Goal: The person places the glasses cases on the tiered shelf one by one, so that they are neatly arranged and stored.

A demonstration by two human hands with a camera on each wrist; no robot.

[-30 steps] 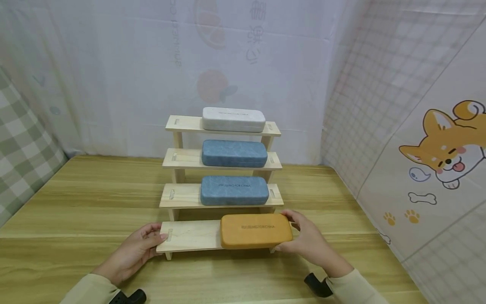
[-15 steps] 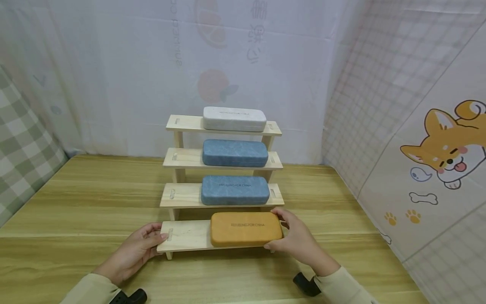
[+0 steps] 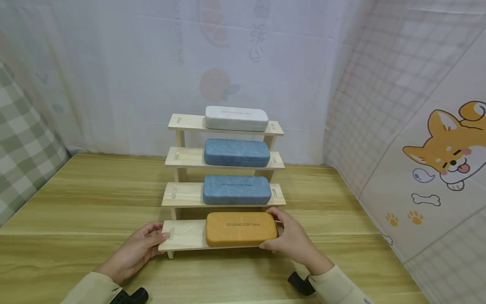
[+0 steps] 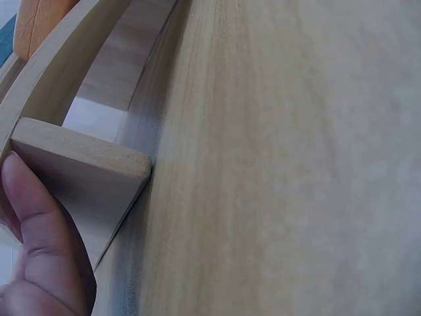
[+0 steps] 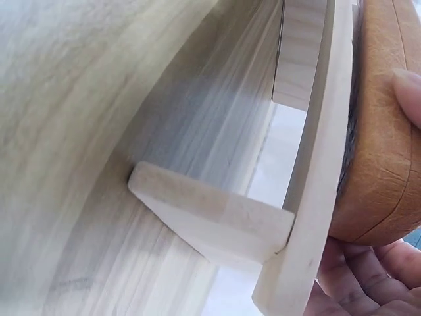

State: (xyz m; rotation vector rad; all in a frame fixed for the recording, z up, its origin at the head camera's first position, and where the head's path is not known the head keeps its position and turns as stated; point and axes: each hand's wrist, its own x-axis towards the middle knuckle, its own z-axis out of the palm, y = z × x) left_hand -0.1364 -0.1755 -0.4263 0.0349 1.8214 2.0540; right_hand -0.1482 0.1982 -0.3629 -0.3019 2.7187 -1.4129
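Observation:
An orange glasses case (image 3: 241, 229) with dark lettering lies on the lowest step of a pale wooden stepped display stand (image 3: 186, 234). My right hand (image 3: 292, 240) grips the case at its right end, thumb at the front and fingers behind. In the right wrist view, the underside of the case (image 5: 378, 164) sits right against the board. With my left hand (image 3: 133, 253) I hold the left end of the same step, thumb on top. In the left wrist view, the thumb (image 4: 46, 237) is beside the stand's leg (image 4: 85, 148).
Higher steps carry a lower blue case (image 3: 237, 190), an upper blue case (image 3: 237, 152) and a white case (image 3: 236, 118). The stand is on a wood-grain table (image 3: 95, 202). A white curtain (image 3: 125, 76) hangs behind, and a patterned cloth wall (image 3: 417, 169) rises at the right.
My right hand has slid the orange case leftward along the lowest step, away from its right end. The left hand keeps its hold on the step.

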